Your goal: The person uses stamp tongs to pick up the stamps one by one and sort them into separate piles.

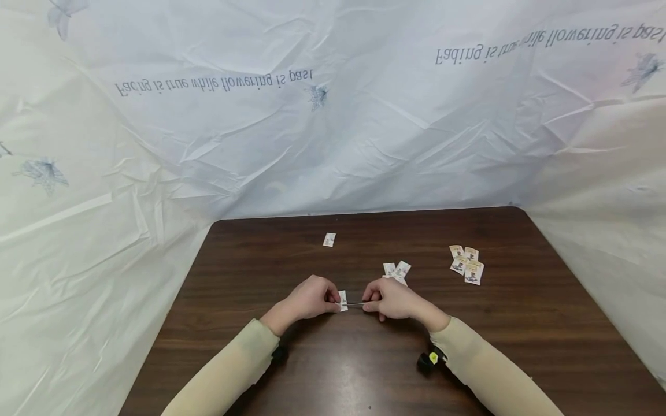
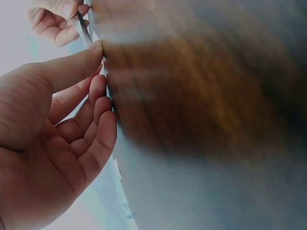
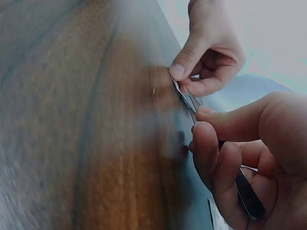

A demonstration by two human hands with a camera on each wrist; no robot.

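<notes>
My left hand [image 1: 314, 297] pinches a small white printed paper piece [image 1: 343, 296] by its left edge, between thumb and fingertips, low over the dark wooden table. In my right hand [image 1: 393, 299] are slim metal tweezers [image 3: 247, 191], gripped between thumb and fingers with the dark handle end lying under the palm. The tweezer tips reach left to the paper piece; the right wrist view shows the two arms slightly apart close to the left thumb. Whether the tips clamp the paper cannot be made out.
Just beyond the right hand lie several white printed pieces [image 1: 402, 268], partly hidden by it. One single piece [image 1: 329, 239] lies farther back. An overlapping group of orange-printed pieces [image 1: 473, 273] is at the right. White sheeting [image 1: 364, 144] surrounds the table [image 1: 250, 254].
</notes>
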